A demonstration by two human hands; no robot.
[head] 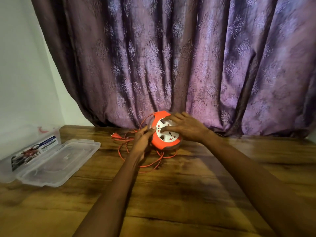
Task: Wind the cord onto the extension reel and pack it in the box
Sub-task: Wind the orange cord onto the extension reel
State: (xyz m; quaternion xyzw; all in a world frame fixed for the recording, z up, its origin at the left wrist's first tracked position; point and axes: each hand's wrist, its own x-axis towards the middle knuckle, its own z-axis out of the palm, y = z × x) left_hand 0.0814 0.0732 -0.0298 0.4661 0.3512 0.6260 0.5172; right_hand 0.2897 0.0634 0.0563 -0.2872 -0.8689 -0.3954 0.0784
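I see the extension reel (164,132) tilted up on its edge at the far middle of the desk (188,194), just in front of the purple curtain (188,57). Its orange body faces me, with the white socket face turned up and toward the camera.

My right hand (185,128) lies over the socket face, fingers spread and bent, their tips pressing into the white plate. My left hand (144,138) is at the reel's left edge; its fingers and thumb curl in against the rim there, and the frame is too blurred for me to tell whether they also pinch the cord.

The orange cord (150,161) lies mostly loose, spilled in tangled loops on the desk below and left of the reel, one strand arching up to the reel's top. Its plug (116,136) lies on the wood to the left of the loops.

The clear plastic box (29,149) sits at the far left of the desk, with a printed label on its side. Its lid (59,161) lies flat just beside it on the right.
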